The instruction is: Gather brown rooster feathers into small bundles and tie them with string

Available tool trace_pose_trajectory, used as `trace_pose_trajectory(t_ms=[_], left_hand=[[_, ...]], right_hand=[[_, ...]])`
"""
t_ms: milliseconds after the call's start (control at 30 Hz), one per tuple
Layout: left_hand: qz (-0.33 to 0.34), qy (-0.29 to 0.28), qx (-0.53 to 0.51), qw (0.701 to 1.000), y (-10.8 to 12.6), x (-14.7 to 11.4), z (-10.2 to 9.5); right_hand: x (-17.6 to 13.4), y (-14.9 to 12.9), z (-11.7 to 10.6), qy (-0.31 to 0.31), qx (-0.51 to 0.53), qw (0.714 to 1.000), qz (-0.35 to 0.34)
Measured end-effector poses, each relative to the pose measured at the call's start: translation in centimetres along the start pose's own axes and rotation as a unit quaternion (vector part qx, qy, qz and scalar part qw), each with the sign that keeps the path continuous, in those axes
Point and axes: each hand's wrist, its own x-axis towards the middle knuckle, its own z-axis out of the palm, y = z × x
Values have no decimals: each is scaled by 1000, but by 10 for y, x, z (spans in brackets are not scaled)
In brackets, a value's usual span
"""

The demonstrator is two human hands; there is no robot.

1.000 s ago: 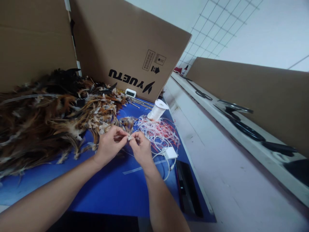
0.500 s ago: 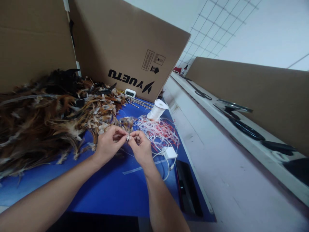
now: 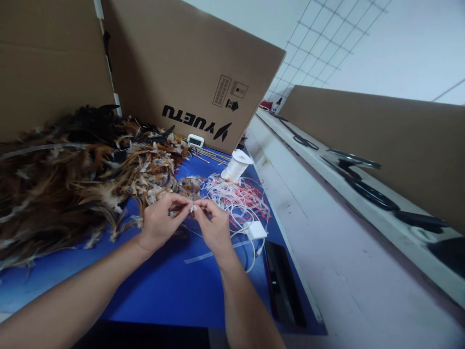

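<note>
Blue tabletop [image 3: 174,286]: under everything, L-R.
Hands: L hand [image 3: 162,220] & R hand [image 3: 215,228] meet tip to tip, thumbs + fingers pinched on small whitish bit [image 3: 192,208] btwn them; too small to ID.
L side: brown/blk feather pile [image 3: 65,184], near L hand.
Beyond hands: small feather tuft [image 3: 189,185], partly hidden.
R side: white spool [image 3: 236,166] by red/white strips [image 3: 247,198]; white adapter [image 3: 255,230] near R wrist.
Back: cardboard panel [image 3: 189,63] blocks far edge.
</note>
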Motion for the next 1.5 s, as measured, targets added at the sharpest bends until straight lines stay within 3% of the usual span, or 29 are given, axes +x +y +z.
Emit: trace_pose_trajectory(t_ms=[200,400,1500], left_hand=[[24,-10,25,999,-1,-2,0],[3,-16,14,1000,1,-2,1],[-70,-14,-36,997,6,-2,2]], right_hand=[[0,-2,0,2,-51,999,-17],[0,-4,4,26,-99,995,-16],[0,-2,4,37,-37,999,6]])
